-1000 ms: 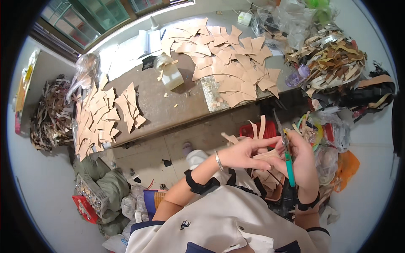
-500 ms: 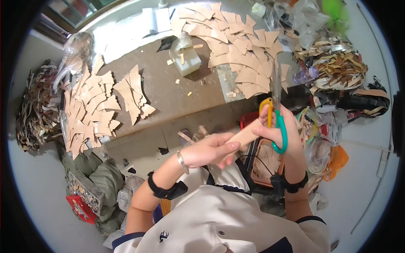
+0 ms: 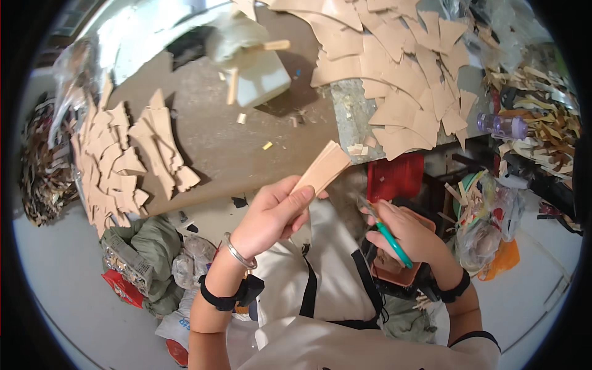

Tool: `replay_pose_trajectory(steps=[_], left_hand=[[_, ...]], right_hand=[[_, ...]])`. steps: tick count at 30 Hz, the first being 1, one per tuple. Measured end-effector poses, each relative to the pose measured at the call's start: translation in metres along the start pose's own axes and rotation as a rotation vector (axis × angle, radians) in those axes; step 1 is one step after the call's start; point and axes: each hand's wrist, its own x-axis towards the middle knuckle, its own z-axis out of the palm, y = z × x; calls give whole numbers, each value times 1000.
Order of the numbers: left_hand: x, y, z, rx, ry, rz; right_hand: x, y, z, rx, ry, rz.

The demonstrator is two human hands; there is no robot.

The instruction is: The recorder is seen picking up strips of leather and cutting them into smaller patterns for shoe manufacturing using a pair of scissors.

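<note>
My left hand (image 3: pixel 276 211) is closed round a small stack of flat tan leather-like pieces (image 3: pixel 328 168), thumb on top. The pieces fan slightly and point up and right, just off the table's front edge. To the right and a little lower, my right hand (image 3: pixel 412 233) grips a pair of scissors (image 3: pixel 394 245). Their green handle loop shows plainly; the blades, pointing up and left, are blurred, so I cannot tell how far apart they are. The scissors are apart from the stack. Beneath my right hand is a brownish-pink tray (image 3: pixel 407 277), largely hidden.
Overlapping tan cut pieces (image 3: pixel 404 92) cover the table's right side; another heap (image 3: pixel 111 163) and a smaller bunch (image 3: pixel 159 148) lie left. A white block-shaped container (image 3: pixel 262 80) with sticks stands at the back. Scraps, bags and a purple bottle (image 3: pixel 502 126) crowd the right.
My hands have moved apart: the left has brought the stack up and left, the right has lowered the scissors from upright. The view has shifted closer to the table.
</note>
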Motion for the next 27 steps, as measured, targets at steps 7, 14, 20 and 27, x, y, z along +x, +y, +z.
replay_pose_trajectory(steps=[7, 14, 20, 27], left_hand=[[78, -7, -7, 28, 7, -36], [113, -15, -31, -60, -73, -102], [148, -27, -53, -36, -85, -128], [148, -41, -64, -69, -93, -229]], right_hand=[[88, 20, -22, -161, -115, -97], [122, 32, -23, -102, -219, 68], [144, 58, 2, -11, -98, 143], [156, 70, 9, 168, -139, 256]])
